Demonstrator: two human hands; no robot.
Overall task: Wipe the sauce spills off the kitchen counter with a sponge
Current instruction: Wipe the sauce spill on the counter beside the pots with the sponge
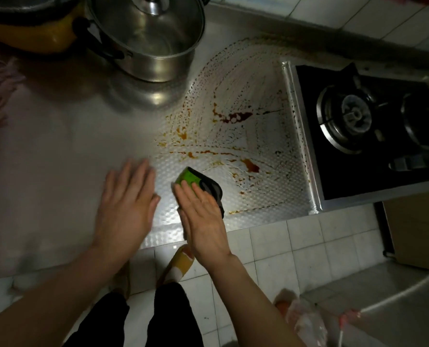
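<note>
The steel kitchen counter (58,146) carries orange-brown sauce spills (233,117), with streaks and dotted smears spread over its dimpled right part. A green and black sponge (195,181) lies near the counter's front edge, left of a dark sauce blot (252,166). My right hand (203,216) presses flat on the sponge with straight fingers. My left hand (127,204) rests flat on the counter just left of it, fingers straight and holding nothing.
A steel pot with a glass lid (145,36) stands at the back, a yellow vessel (33,33) to its left. A black gas stove (371,126) borders the spill on the right. White floor tiles and my feet lie below the counter edge.
</note>
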